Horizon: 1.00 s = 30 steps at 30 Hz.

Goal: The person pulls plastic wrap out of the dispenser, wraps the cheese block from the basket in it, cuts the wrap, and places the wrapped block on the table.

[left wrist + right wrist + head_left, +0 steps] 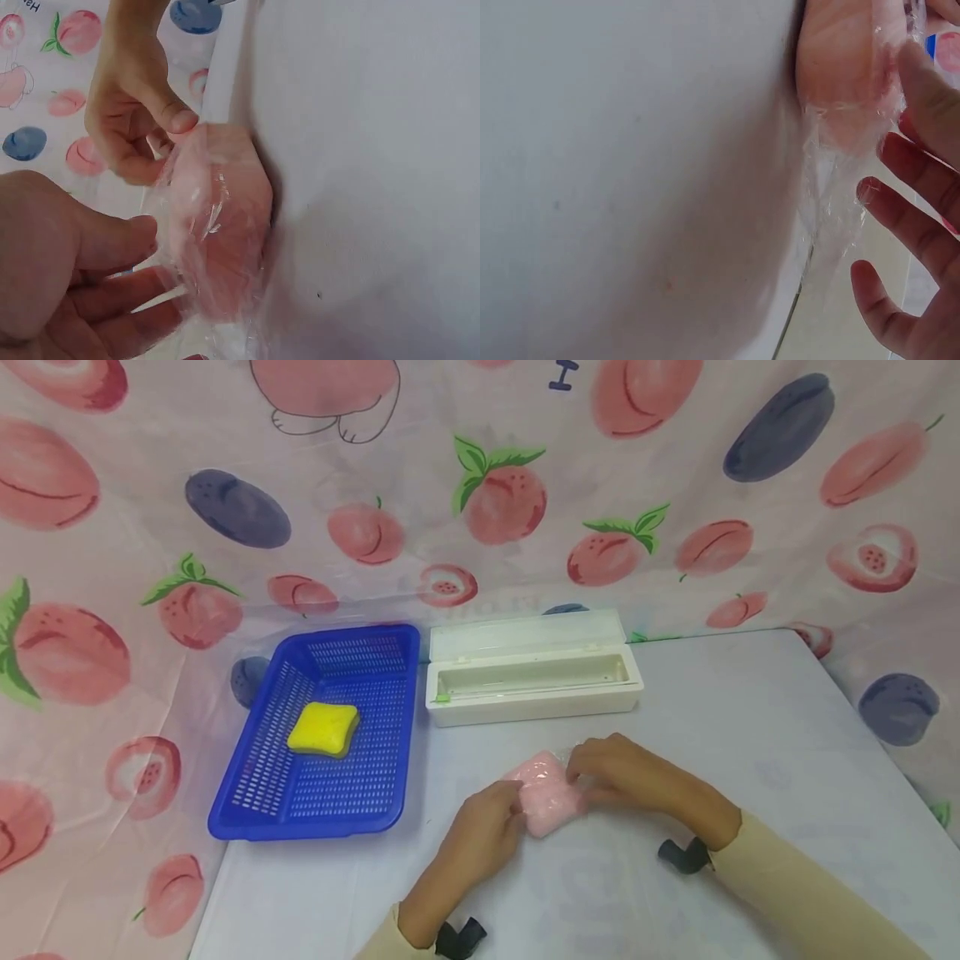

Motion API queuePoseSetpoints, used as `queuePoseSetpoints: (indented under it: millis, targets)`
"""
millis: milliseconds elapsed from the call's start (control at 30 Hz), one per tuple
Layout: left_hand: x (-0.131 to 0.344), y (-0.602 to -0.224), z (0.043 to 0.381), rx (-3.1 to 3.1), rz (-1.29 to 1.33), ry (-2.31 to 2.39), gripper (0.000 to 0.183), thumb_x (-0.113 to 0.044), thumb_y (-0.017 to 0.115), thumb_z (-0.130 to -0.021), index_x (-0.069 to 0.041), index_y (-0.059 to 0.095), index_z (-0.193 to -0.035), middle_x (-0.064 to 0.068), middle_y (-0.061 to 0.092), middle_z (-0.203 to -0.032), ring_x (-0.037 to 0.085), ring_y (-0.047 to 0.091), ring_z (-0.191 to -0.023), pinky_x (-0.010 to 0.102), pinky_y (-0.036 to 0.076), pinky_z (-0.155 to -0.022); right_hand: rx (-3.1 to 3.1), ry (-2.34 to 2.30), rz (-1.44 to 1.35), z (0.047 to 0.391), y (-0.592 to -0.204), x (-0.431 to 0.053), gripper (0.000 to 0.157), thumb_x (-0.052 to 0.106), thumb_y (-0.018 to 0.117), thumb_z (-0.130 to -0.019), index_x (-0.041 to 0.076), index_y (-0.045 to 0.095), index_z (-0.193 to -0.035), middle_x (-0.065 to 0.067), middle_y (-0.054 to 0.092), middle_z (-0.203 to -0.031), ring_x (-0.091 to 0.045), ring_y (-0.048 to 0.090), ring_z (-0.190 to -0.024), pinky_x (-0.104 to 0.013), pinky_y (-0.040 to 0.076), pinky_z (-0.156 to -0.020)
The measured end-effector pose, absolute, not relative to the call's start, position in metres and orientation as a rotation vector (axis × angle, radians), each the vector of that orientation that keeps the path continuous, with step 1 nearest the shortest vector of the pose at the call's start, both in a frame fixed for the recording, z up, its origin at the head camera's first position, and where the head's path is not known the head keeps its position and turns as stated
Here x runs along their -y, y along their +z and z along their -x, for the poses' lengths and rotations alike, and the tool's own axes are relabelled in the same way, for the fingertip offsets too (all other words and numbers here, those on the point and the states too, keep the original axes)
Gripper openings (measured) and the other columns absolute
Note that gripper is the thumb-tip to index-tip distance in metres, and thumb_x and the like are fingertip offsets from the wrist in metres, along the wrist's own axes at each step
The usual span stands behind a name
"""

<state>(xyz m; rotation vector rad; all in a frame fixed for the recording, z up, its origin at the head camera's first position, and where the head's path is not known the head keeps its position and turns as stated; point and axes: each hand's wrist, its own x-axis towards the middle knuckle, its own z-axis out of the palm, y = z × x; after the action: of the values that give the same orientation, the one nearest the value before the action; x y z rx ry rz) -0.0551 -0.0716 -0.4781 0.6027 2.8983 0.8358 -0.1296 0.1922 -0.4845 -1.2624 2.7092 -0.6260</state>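
A pink sponge (551,802) with a waisted shape lies on the table, with clear plastic wrap (217,217) around it. At its left edge, my left hand (483,831) holds the wrapped sponge with thumb and fingers. My right hand (622,772) is at the opposite edge, its thumb and bent fingers on the wrap there. Loose, crinkled wrap hangs beyond the sponge's end by the right fingertips (870,191) in the right wrist view. The underside of the sponge is hidden.
Behind the hands stands a white plastic wrap dispenser (532,706) with its lid raised and a small green piece at its left end. A blue basket (408,735) on the left holds a yellow sponge (324,729). Fruit-printed cloth (420,468) hangs behind the table.
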Motion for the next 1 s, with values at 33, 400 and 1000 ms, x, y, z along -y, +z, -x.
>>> queuePoseSetpoints:
  millis: [33, 400, 1000]
  targets:
    - [0.072, -0.478, 0.056, -2.890, -0.604, 0.825, 0.025, -0.010, 0.068, -0.096, -0.003, 0.068, -0.120, 0.004, 0.074, -0.098, 0.015, 0.070, -0.090, 0.031, 0.059, -0.085, -2.694, -0.629, 1.259, 0.130, -0.484, -0.192, 0.019, 0.025, 0.082, -0.086, 0.030, 0.070, -0.100, 0.019, 0.067, -0.098, -0.003, 0.060, -0.096, -0.033, 0.047, -0.085]
    - [0.077, -0.481, 0.060, -2.892, -0.774, 0.602, 0.028, -0.030, 0.070, -0.097, -0.009, 0.065, -0.116, 0.003, 0.065, -0.114, 0.015, 0.064, -0.100, 0.030, 0.055, -0.091, -2.465, -0.737, 1.095, 0.134, -0.482, -0.188, 0.012, 0.018, 0.075, -0.092, 0.027, 0.068, -0.096, 0.018, 0.056, -0.083, -0.006, 0.052, -0.084, -0.025, 0.050, -0.078]
    - [0.069, -0.483, 0.063, -2.828, -0.644, 0.841, 0.015, -0.026, 0.076, -0.092, -0.014, 0.068, -0.098, 0.001, 0.063, -0.116, 0.012, 0.062, -0.100, 0.028, 0.055, -0.092, -2.387, -0.895, 1.095, 0.130, -0.477, -0.182, 0.019, 0.013, 0.067, -0.094, 0.029, 0.069, -0.103, 0.017, 0.059, -0.094, -0.007, 0.055, -0.092, -0.030, 0.052, -0.085]
